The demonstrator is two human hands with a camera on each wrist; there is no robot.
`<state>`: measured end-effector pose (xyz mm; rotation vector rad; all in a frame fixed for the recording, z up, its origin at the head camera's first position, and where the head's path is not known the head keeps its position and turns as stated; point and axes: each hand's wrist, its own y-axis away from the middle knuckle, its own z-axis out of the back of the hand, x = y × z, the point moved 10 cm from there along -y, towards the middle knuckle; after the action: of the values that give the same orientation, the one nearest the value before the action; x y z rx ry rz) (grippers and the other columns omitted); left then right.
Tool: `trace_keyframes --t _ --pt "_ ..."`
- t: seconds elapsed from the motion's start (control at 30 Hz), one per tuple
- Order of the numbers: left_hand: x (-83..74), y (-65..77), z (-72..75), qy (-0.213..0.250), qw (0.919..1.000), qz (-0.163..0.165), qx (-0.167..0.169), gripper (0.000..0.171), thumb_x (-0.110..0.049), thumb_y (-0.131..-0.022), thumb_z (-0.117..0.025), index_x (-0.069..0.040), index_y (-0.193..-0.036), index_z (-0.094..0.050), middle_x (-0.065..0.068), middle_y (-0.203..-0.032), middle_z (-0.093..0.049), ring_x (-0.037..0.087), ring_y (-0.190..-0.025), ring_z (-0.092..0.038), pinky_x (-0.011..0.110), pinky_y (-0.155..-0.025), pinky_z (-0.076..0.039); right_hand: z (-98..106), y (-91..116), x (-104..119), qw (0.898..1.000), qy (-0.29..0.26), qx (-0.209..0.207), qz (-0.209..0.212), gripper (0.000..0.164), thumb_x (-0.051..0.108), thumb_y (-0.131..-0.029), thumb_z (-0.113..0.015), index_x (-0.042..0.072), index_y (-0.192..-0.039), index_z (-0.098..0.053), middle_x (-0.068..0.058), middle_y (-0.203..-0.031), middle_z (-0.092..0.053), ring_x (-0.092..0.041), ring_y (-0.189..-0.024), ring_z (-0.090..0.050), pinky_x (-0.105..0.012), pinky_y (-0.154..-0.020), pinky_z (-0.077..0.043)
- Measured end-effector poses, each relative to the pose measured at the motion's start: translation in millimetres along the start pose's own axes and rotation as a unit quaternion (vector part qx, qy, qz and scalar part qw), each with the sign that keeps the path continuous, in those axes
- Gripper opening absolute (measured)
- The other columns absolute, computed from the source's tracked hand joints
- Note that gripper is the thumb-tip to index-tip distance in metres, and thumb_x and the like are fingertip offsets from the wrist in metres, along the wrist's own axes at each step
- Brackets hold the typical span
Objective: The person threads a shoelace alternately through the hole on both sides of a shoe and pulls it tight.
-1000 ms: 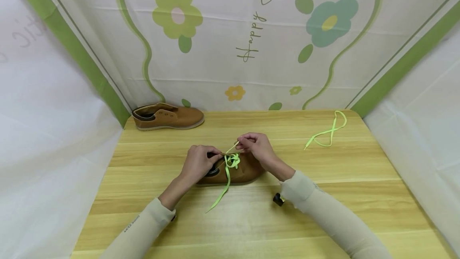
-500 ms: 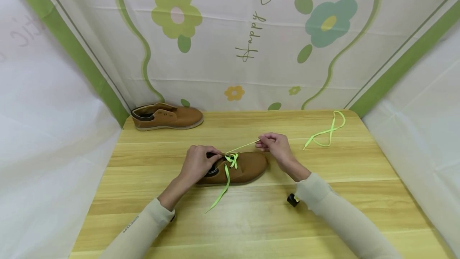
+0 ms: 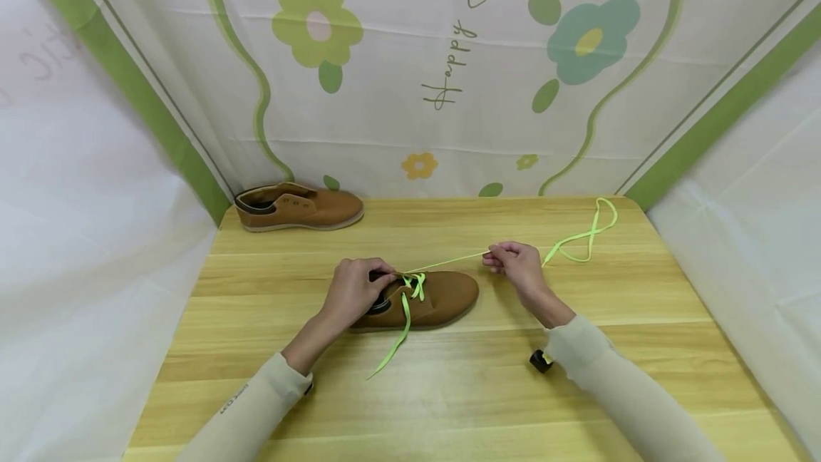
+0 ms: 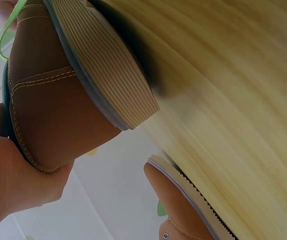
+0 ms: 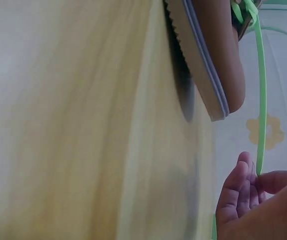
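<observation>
A brown shoe (image 3: 449, 298) lies sole down on the wooden table, toe to the right. Bright green shoelace (image 5: 261, 90) crosses over its eyelets. My left hand (image 3: 355, 292) pinches the far eyelet flap of the shoe between thumb and fingers, over the dark opening. To the right, past the toe, my right hand (image 3: 521, 273) pinches one length of the lace, drawn straight from the eyelets. The lace's other end hangs over the near side and trails onto the table. In the left wrist view the shoe's heel (image 4: 58, 115) hides part of the left hand.
A second brown shoe (image 3: 323, 210), with no lace in its eyelets, stands at the back left of the wooden table (image 3: 449, 398). Another green shoelace (image 3: 577, 237) lies looped at the back right. White fabric with printed flowers (image 3: 378, 113) rises behind the table.
My right hand has moved to the right, drawing the lace out longer and tighter; the bunched lace over the eyelets has shrunk. My left hand stays on the flap.
</observation>
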<state>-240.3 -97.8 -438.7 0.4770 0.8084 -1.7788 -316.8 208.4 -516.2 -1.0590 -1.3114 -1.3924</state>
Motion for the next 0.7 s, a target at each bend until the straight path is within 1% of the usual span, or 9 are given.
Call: trace_keyframes --t 0.1,0.2,0.27,0.4,0.53,0.63,0.7 --pt "-1.0 -0.5 0.6 0.001 1.0000 -0.003 -0.003 0.003 -0.007 -0.092 -0.083 -0.007 -0.095 -0.084 0.003 -0.088 -0.081 0.014 -0.072 -0.073 0.032 -0.065 -0.058 5.2 1.9 -4.6 1.000 0.018 0.007 -0.010 0.033 0.010 -0.108 -0.061 -0.018 -0.125 -0.061 0.001 -0.087 -0.079 -0.008 -0.078 -0.076 -0.024 -0.073 -0.061" --pt "-2.2 -0.6 0.1 0.000 1.0000 -0.005 -0.002 0.003 -0.007 -0.092 -0.082 -0.007 -0.095 -0.084 0.003 -0.088 -0.081 0.016 -0.074 -0.075 0.034 -0.068 -0.059 7.2 5.6 -9.8 0.999 0.034 0.026 -0.017 0.033 0.012 -0.108 -0.063 -0.017 -0.123 -0.063 -0.001 -0.089 -0.079 -0.010 -0.080 -0.076 -0.025 -0.073 -0.061" --pt "-2.9 -0.5 -0.9 0.000 1.0000 -0.005 0.002 0.003 -0.007 -0.092 -0.082 -0.008 -0.095 -0.084 0.003 -0.089 -0.081 0.017 -0.076 -0.076 0.036 -0.070 -0.061 6.8 8.3 -12.3 0.998 0.043 0.045 -0.016 0.033 0.013 -0.108 -0.063 -0.018 -0.119 -0.064 -0.002 -0.088 -0.079 -0.011 -0.079 -0.075 -0.026 -0.072 -0.061" --pt "-2.6 0.0 -2.5 0.000 1.0000 -0.002 0.008 0.004 -0.006 -0.092 -0.083 -0.009 -0.094 -0.084 0.002 -0.090 -0.081 0.017 -0.079 -0.076 0.037 -0.073 -0.061 1.6 14.5 -13.3 0.994 0.059 0.096 -0.003 0.032 0.011 -0.106 -0.065 -0.019 -0.114 -0.064 -0.004 -0.085 -0.078 -0.012 -0.076 -0.074 -0.026 -0.069 -0.060" --pt "-1.0 0.7 -2.4 0.004 0.9999 0.003 0.014 0.005 -0.006 -0.092 -0.083 -0.011 -0.095 -0.084 0.001 -0.091 -0.081 0.017 -0.083 -0.076 0.038 -0.075 -0.062 -6.3 22.5 -8.7 0.984 0.097 0.146 0.026 0.028 0.009 -0.104 -0.067 -0.019 -0.109 -0.067 -0.015 -0.087 -0.078 -0.014 -0.075 -0.074 -0.027 -0.067 -0.059" --pt "-0.3 1.5 -1.8 0.003 0.9998 0.004 0.019 0.006 -0.008 -0.093 -0.083 -0.012 -0.097 -0.084 0.001 -0.093 -0.081 0.017 -0.086 -0.076 0.038 -0.078 -0.062 -11.6 27.9 -5.8 0.974 0.141 0.169 0.048 0.025 0.008 -0.103 -0.068 -0.016 -0.107 -0.068 -0.023 -0.089 -0.076 -0.017 -0.075 -0.073 -0.029 -0.066 -0.059" --pt "-0.2 2.5 -1.5 -0.001 0.9997 0.004 0.024 0.006 -0.011 -0.094 -0.082 -0.012 -0.099 -0.084 0.001 -0.097 -0.081 0.018 -0.089 -0.077 0.039 -0.081 -0.062 -14.1 30.0 -6.3 0.969 0.163 0.178 0.052 0.022 0.007 -0.103 -0.068 -0.014 -0.107 -0.069 -0.025 -0.088 -0.075 -0.019 -0.075 -0.073 -0.030 -0.066 -0.059"
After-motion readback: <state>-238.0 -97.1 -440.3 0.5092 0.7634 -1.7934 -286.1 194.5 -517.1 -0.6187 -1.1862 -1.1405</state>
